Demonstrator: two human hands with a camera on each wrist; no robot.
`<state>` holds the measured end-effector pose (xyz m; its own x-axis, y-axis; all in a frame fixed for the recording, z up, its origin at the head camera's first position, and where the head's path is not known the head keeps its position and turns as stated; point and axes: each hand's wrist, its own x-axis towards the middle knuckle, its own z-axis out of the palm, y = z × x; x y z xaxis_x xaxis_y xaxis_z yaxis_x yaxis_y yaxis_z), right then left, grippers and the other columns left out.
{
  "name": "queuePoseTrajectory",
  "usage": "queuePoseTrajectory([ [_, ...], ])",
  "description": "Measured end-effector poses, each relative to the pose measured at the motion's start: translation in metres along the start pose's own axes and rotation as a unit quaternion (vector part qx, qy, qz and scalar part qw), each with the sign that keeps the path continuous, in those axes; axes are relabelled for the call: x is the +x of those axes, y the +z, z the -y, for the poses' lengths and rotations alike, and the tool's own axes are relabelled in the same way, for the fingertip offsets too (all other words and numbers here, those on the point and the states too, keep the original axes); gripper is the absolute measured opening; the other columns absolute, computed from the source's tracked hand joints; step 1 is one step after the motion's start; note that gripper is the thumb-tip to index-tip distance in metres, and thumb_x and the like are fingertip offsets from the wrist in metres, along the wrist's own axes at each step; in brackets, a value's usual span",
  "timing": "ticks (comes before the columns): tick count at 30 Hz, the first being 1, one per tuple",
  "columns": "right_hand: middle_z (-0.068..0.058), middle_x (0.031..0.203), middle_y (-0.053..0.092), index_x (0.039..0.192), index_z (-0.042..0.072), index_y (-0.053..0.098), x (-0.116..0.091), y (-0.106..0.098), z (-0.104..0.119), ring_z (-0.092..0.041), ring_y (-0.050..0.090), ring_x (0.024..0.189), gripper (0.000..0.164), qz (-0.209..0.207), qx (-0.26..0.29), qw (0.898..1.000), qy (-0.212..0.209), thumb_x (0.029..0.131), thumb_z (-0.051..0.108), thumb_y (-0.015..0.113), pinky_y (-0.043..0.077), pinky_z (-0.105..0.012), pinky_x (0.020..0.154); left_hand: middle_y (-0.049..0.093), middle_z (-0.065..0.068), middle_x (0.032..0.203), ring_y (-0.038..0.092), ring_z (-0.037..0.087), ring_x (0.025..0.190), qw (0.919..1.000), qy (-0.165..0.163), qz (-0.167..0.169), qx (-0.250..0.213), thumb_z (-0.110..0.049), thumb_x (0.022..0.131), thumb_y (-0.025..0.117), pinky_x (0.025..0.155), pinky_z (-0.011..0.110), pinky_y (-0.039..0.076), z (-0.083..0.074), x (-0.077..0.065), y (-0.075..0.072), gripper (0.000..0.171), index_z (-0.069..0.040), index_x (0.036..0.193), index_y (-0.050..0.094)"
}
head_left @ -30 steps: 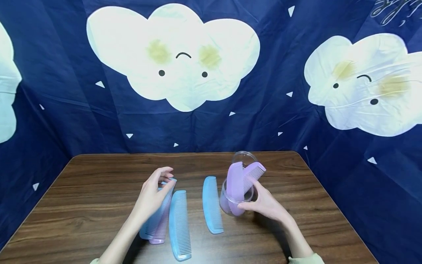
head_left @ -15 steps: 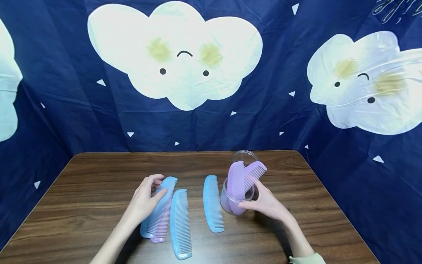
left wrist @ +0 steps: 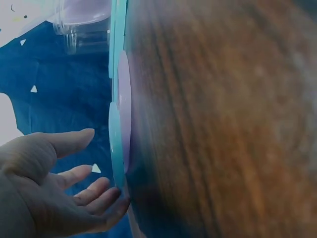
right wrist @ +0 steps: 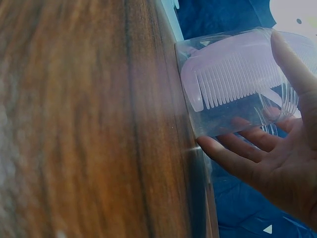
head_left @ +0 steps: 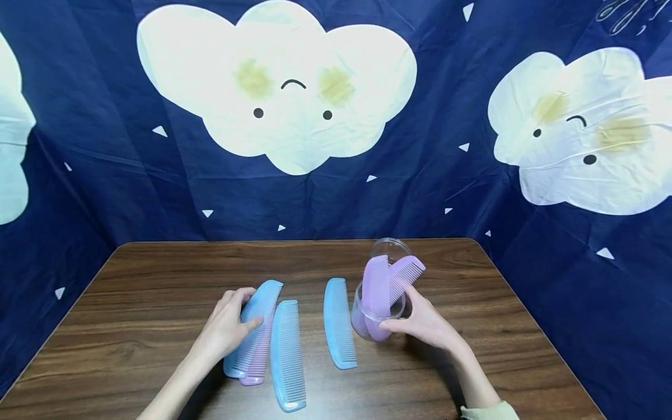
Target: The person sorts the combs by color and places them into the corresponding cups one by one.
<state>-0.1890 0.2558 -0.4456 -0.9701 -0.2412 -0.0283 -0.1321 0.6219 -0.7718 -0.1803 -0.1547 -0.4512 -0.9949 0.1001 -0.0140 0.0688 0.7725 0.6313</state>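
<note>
The left forearm reached in from the lower left, and the left grip (head_left: 227, 322) hung at the left edge of a blue comb (head_left: 261, 306), thumb and fingers spread apart, holding nothing; whether a fingertip touched the comb, I could not tell. A purple comb (head_left: 258, 364) lay partly under it. To that grip's right on the table (head_left: 173, 268) lay a second blue comb (head_left: 287, 356) and, farther right, a third (head_left: 339, 324).

The right forearm slanted in from the lower right, its grip (head_left: 425, 321) curved round the jar (head_left: 358, 315), thumb on the near side. The jar stood just left of that palm, one upright comb (head_left: 375, 286) and one tilted comb (head_left: 404, 277) rising from it.
</note>
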Motion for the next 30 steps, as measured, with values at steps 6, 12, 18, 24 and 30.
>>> queuePoseTrajectory([
  [6,-0.014,0.152,0.053,0.155,0.015,0.038,0.001,0.0,-0.001,-0.031,0.05,0.14,0.097,-0.003,-0.005,1.0,0.001,0.077,0.04,0.09,0.041,-0.055,0.113,0.052,0.024,0.14,0.049,0.044,0.131,0.9999,0.005,0.005,0.015,-0.015,0.087,0.08,0.103,0.064,0.046,-0.006,-0.0049,0.0008,0.062,-0.006,0.143,0.055],
  [12,-0.016,0.154,0.051,0.157,0.015,0.035,0.0009,0.0007,-0.0013,-0.033,0.05,0.14,0.101,-0.001,-0.004,1.0,-0.001,0.077,0.041,0.09,0.041,-0.055,0.113,0.053,0.024,0.138,0.051,0.043,0.126,0.9993,0.016,0.008,0.032,-0.011,0.081,0.085,0.098,0.064,0.047,-0.0082,-0.0079,0.0031,0.064,-0.008,0.139,0.059],
  [18,-0.015,0.15,0.054,0.155,0.015,0.038,0.001,0.0007,-0.002,-0.032,0.052,0.137,0.098,-0.001,-0.004,1.0,-0.007,0.077,0.04,0.09,0.042,-0.053,0.112,0.051,0.023,0.14,0.048,0.043,0.129,0.9987,0.009,0.019,0.046,-0.01,0.077,0.087,0.099,0.064,0.047,-0.0059,-0.0087,0.0055,0.067,-0.008,0.138,0.061],
  [24,-0.014,0.15,0.054,0.155,0.016,0.038,0.0008,0.0003,-0.0035,-0.031,0.053,0.136,0.097,-0.002,-0.011,1.0,-0.006,0.077,0.041,0.09,0.043,-0.053,0.111,0.05,0.022,0.142,0.047,0.043,0.131,0.9985,0.002,0.026,0.048,-0.01,0.076,0.088,0.097,0.065,0.048,-0.0049,-0.0094,0.0058,0.067,-0.009,0.138,0.061],
  [30,-0.015,0.151,0.053,0.156,0.015,0.037,0.0007,0.0004,-0.0035,-0.031,0.052,0.138,0.099,-0.002,-0.013,1.0,-0.003,0.076,0.042,0.09,0.043,-0.053,0.112,0.048,0.022,0.143,0.047,0.043,0.13,0.9983,-0.002,0.028,0.051,-0.011,0.076,0.087,0.095,0.065,0.049,-0.0048,-0.01,0.0062,0.067,-0.01,0.138,0.061],
])
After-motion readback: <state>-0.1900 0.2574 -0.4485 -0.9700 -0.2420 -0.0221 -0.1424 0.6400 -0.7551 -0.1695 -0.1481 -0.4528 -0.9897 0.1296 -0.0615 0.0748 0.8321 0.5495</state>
